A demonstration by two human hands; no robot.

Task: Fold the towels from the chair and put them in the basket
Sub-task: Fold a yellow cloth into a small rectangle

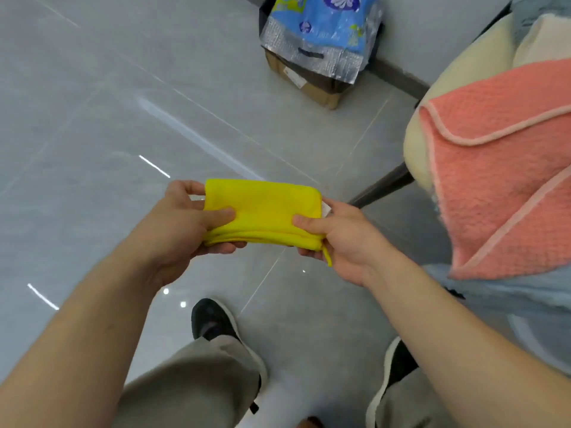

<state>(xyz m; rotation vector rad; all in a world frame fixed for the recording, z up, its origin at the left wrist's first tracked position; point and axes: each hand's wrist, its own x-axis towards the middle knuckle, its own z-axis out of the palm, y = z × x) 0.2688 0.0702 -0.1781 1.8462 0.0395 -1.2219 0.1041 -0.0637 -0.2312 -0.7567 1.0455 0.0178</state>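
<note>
Yellow towel [262,208] folded into a small flat rectangle, held in mid-air over the tiled floor [92,118], left of the chair [417,159]. Left hand [185,223] pinches its left end, thumb on top, fingers under. Right hand [340,236] pinches the right end the same way. Pink towel [500,168] draped over the chair at right. Blue plastic bag [324,29] on a cardboard box [309,84] at far centre.

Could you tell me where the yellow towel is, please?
In the head view the yellow towel is mid-frame, folded, held between the left hand and right hand above the floor, left of the pink towel on the chair.
</note>
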